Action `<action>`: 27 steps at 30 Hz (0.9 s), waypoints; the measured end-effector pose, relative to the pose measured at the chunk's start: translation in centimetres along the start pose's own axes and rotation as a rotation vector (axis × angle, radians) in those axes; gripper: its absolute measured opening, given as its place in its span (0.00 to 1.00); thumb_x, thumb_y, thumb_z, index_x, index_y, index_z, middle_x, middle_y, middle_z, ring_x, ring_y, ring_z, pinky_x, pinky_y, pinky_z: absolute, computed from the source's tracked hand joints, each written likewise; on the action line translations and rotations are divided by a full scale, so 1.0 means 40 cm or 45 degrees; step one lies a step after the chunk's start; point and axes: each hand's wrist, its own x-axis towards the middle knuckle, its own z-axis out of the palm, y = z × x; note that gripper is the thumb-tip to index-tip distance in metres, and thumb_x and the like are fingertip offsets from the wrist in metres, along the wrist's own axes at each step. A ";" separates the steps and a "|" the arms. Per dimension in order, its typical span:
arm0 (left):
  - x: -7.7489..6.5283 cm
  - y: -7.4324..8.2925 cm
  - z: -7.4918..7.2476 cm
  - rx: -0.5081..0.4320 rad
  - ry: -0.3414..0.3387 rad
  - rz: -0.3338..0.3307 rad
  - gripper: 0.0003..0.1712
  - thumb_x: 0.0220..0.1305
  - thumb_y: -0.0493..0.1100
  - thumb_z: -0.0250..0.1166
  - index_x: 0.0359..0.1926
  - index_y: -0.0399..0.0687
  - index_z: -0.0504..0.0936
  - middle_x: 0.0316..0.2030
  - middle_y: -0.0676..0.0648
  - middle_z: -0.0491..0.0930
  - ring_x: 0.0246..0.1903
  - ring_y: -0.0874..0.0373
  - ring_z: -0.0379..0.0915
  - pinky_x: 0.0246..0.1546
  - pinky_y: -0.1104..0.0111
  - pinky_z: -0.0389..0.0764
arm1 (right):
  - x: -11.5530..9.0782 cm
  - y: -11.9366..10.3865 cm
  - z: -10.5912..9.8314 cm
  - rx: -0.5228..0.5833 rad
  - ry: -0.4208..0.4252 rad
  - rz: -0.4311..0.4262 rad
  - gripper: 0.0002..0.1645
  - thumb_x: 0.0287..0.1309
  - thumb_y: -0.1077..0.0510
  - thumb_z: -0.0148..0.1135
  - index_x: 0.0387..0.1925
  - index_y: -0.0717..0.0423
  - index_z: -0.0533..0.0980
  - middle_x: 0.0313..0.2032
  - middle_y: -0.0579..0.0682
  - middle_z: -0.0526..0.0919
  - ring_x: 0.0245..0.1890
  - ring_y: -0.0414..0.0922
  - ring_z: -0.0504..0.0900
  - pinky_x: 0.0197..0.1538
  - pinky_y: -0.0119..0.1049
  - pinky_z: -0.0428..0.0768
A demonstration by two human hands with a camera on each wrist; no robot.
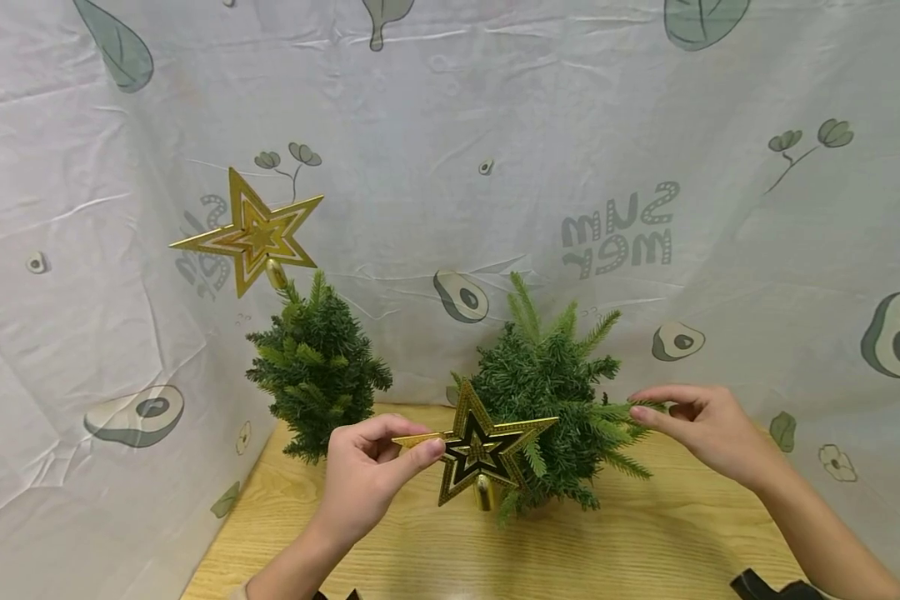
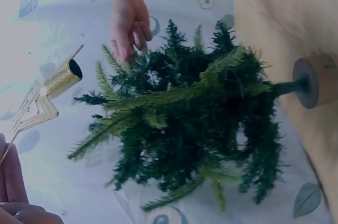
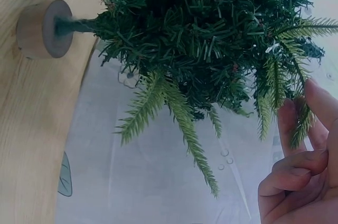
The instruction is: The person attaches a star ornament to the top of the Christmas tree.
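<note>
My left hand [image 1: 360, 479] pinches one point of a gold star tree topper [image 1: 482, 450] between thumb and fingers. The star hangs in front of a small artificial Christmas tree [image 1: 547, 400]; its hollow tube points down in the head view and shows its dark open end in the left wrist view. At the tree's right side, my right hand [image 1: 708, 429] pinches a light green branch tip [image 3: 302, 123] between thumb and finger. That tree stands upright on a round wooden base [image 3: 45, 29], visible in both wrist views.
A second small tree [image 1: 315, 371] stands at the left, with another gold star [image 1: 262, 235] on its top, leaning left. Both trees stand on a wooden table [image 1: 420, 550]. A white cloth [image 1: 420, 125] printed with avocados and leaves hangs behind and at the sides.
</note>
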 end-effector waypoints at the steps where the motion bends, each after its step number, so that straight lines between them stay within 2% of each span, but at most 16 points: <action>1: 0.005 0.005 0.001 0.008 0.002 -0.001 0.06 0.60 0.31 0.76 0.38 0.41 0.91 0.17 0.53 0.75 0.09 0.60 0.44 0.10 0.69 0.53 | 0.000 0.001 0.001 0.003 -0.001 -0.003 0.11 0.69 0.58 0.69 0.51 0.52 0.87 0.15 0.42 0.64 0.14 0.44 0.61 0.19 0.39 0.65; 6: 0.034 0.022 0.008 0.030 -0.013 0.020 0.06 0.60 0.33 0.77 0.38 0.45 0.92 0.11 0.51 0.65 0.10 0.59 0.45 0.11 0.69 0.54 | 0.001 0.004 0.002 0.013 -0.001 -0.010 0.11 0.69 0.59 0.69 0.51 0.52 0.87 0.14 0.42 0.63 0.13 0.45 0.61 0.18 0.39 0.65; 13: 0.087 0.050 0.028 0.019 -0.033 0.090 0.05 0.61 0.35 0.77 0.39 0.44 0.92 0.11 0.50 0.63 0.10 0.58 0.46 0.12 0.69 0.55 | 0.002 0.008 0.003 0.014 0.004 -0.012 0.11 0.69 0.59 0.69 0.51 0.52 0.87 0.14 0.42 0.64 0.13 0.44 0.61 0.18 0.39 0.65; 20: 0.135 0.077 0.052 -0.034 -0.033 0.031 0.06 0.61 0.38 0.78 0.39 0.44 0.92 0.18 0.47 0.81 0.13 0.59 0.48 0.17 0.70 0.58 | -0.001 0.009 0.006 0.013 0.012 0.001 0.11 0.68 0.58 0.70 0.50 0.53 0.87 0.15 0.41 0.64 0.14 0.43 0.61 0.18 0.39 0.65; 27: 0.187 0.069 0.065 0.027 -0.060 0.104 0.06 0.62 0.38 0.77 0.41 0.46 0.93 0.10 0.47 0.66 0.12 0.58 0.49 0.14 0.68 0.56 | -0.002 0.006 0.007 0.027 0.012 -0.012 0.11 0.69 0.59 0.69 0.50 0.53 0.87 0.15 0.42 0.64 0.14 0.44 0.61 0.19 0.40 0.66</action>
